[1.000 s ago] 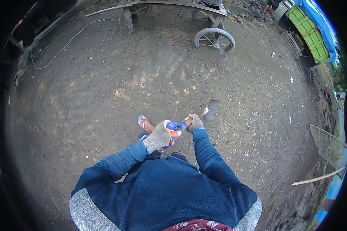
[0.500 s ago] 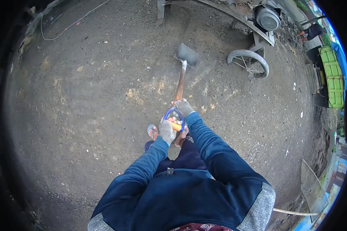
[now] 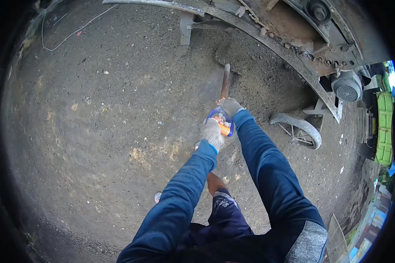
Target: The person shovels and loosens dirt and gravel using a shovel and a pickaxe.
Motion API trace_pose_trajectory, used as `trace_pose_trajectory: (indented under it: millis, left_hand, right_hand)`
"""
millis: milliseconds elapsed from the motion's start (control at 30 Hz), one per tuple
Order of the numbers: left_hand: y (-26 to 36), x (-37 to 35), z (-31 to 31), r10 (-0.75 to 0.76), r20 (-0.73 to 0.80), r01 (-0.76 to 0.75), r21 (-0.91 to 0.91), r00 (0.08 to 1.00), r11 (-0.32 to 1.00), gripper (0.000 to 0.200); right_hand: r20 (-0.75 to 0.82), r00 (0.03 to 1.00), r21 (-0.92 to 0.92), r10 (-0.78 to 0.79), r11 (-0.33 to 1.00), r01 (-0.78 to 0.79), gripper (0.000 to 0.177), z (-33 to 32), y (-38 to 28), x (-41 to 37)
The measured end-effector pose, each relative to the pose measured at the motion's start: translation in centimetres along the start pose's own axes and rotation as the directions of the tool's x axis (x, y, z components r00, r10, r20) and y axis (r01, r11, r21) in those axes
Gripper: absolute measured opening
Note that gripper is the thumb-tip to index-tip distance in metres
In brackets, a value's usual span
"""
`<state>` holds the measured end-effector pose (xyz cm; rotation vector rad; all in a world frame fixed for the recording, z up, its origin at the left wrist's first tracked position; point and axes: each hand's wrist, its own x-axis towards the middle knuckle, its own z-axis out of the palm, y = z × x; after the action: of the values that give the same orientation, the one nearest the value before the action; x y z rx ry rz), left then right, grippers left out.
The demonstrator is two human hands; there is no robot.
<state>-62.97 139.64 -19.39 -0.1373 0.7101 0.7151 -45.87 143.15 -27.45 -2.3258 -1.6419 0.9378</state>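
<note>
A shovel (image 3: 225,83) with a brown shaft and a blue and orange D-shaped handle stretches forward from my body. My left hand (image 3: 212,132), in a pale knit glove, is closed around the orange grip of the handle. Just ahead of it, my gloved right hand (image 3: 231,106) wraps the lower shaft where it meets the blue handle frame. The shovel's far end meets a heap of dark, loose gravelly soil (image 3: 254,61) under a metal machine frame. Its blade is hard to make out against the soil.
The machine's curved metal frame (image 3: 250,31) crosses above the heap. An electric motor (image 3: 346,89) and a spoked wheel (image 3: 296,129) stand at right. A green truck bed (image 3: 384,127) is farther right. A thin cord (image 3: 77,33) lies on the ground at upper left.
I have stepped forward, nearer the machine. Both hands have pushed the shovel ahead and right, and its blade, plainly visible before over bare ground, is now at the soil heap.
</note>
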Motion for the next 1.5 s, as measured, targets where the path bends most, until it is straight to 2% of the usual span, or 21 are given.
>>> trace_pose_trajectory:
  millis: [67, 133, 233, 333, 433, 467, 533, 567, 633, 733, 833, 867, 900, 1067, 1133, 1200, 1267, 1333, 1400, 1467, 1500]
  left_hand:
    - [0.1, 5.5, -0.9, -0.073, -0.086, 0.065, -0.092, 0.994, 0.994, 0.007]
    - [0.2, 8.4, -3.4, -0.093, -0.111, 0.078, -0.131, 0.99, 0.988, 0.008]
    - [-1.5, 8.6, -9.7, 0.015, -0.276, -0.038, -0.079, 0.961, 0.996, 0.011]
    - [-2.0, 6.3, -14.5, 0.003, -0.306, -0.051, -0.151, 0.952, 0.987, 0.014]
    - [-2.2, 0.8, -17.9, 0.049, -0.216, -0.095, -0.209, 0.975, 0.973, 0.011]
    - [-3.1, -1.6, -19.5, 0.131, -0.257, -0.144, -0.032, 0.958, 0.989, 0.012]
    - [-3.0, -7.4, -19.3, 0.155, -0.292, -0.159, 0.01, 0.944, 0.987, 0.018]
    - [-2.0, -10.8, -17.5, 0.089, -0.291, -0.131, -0.128, 0.953, 0.983, 0.023]
    - [-2.0, -16.1, -17.3, 0.097, -0.37, -0.148, -0.113, 0.924, 0.982, 0.031]
    - [-2.8, -23.0, -20.8, 0.071, -0.651, -0.187, -0.11, 0.755, 0.976, 0.039]
    - [-2.7, -28.2, -24.4, 0.125, -0.775, -0.25, -0.043, 0.619, 0.967, 0.042]
    - [-2.4, -30.0, -25.6, 0.151, -0.795, -0.265, -0.013, 0.588, 0.964, 0.042]
    - [-2.1, -31.6, -26.9, 0.175, -0.809, -0.278, 0.014, 0.561, 0.96, 0.043]
    - [1.9, -40.8, -34.8, 0.346, -0.824, -0.301, 0.225, 0.449, 0.926, 0.047]
    - [4.5, -44.7, -37.1, 0.397, -0.813, -0.283, 0.297, 0.426, 0.912, 0.049]
    - [8.0, -49.4, -36.5, 0.41, -0.819, -0.227, 0.344, 0.401, 0.911, 0.052]
    - [11.4, -53.2, -39.1, 0.432, -0.766, -0.211, 0.377, 0.476, 0.902, 0.051]
    - [15.0, -56.5, -38.7, 0.5, -0.706, -0.255, 0.431, 0.501, 0.865, 0.05]
    - [18.7, -58.8, -38.7, 0.494, -0.636, -0.214, 0.467, 0.593, 0.858, 0.049]
    - [21.0, -61.6, -34.5, 0.567, -0.567, -0.157, 0.611, 0.598, 0.776, 0.046]
    - [22.0, -62.2, -34.3, 0.61, -0.478, -0.181, 0.675, 0.632, 0.716, 0.046]
  right_hand:
    - [0.105, 0.928, 0.294, 0.358, 0.88, -0.373, 0.03, -1.4, 0.4, 4.8]
    - [0.05, 0.895, 0.503, 0.444, 0.763, -0.407, 0.035, 1.2, 1.6, 6.4]
    - [-0.019, 0.924, 0.786, 0.383, 0.577, -0.223, 0.037, 12.4, 7.1, 7.3]
    - [0.208, 0.809, 0.783, 0.551, 0.401, -0.475, 0.016, 9.9, -1.3, 1.7]
    - [0.213, 0.896, 0.797, 0.39, 0.461, -0.39, 0.012, 17.4, 3.1, 0.1]
    - [0.224, 0.884, 0.703, 0.41, 0.56, -0.438, 0.013, 16.5, 1.5, -1.3]
    - [0.233, 0.864, 0.478, 0.447, 0.721, -0.502, 0.015, 13.9, -2.4, -4.8]
    - [0.236, 0.862, 0.614, 0.448, 0.619, -0.49, 0.018, 15.7, -2.1, -6.0]
    - [0.252, 0.859, 0.826, 0.445, 0.363, -0.43, 0.022, 21.4, 0.7, -6.9]
    - [0.471, 0.742, 0.807, 0.478, 0.107, -0.581, 0.013, 16.8, -5.6, -9.3]
    - [0.622, 0.726, 0.779, 0.293, -0.144, -0.61, 0.013, 25.3, -4.7, -12.0]
    - [0.463, 0.726, 0.842, 0.509, 0.004, -0.54, 0.011, 24.2, -8.9, -14.4]
    - [0.482, 0.721, 0.837, 0.497, -0.018, -0.547, 0.01, 24.0, -10.7, -15.7]
    - [0.576, 0.69, 0.803, 0.439, -0.145, -0.578, 0.013, 35.6, -12.9, -22.6]
    - [0.559, 0.691, 0.82, 0.458, -0.185, -0.541, 0.015, 34.9, -17.6, -26.2]
    - [0.532, 0.705, 0.845, 0.469, -0.24, -0.478, 0.016, 35.7, -21.8, -30.6]
    - [0.509, 0.735, 0.86, 0.448, -0.296, -0.415, 0.014, 35.0, -25.3, -34.5]
    - [0.504, 0.764, 0.851, 0.404, -0.386, -0.357, 0.01, 33.2, -29.5, -38.0]
    - [0.462, 0.812, 0.831, 0.358, -0.495, -0.255, 0.007, 31.9, -31.7, -40.8]
    - [0.427, 0.833, 0.781, 0.351, -0.608, -0.144, 0.011, 29.7, -34.3, -45.2]
    - [0.417, 0.831, 0.747, 0.368, -0.659, -0.084, 0.013, 28.4, -35.4, -47.5]
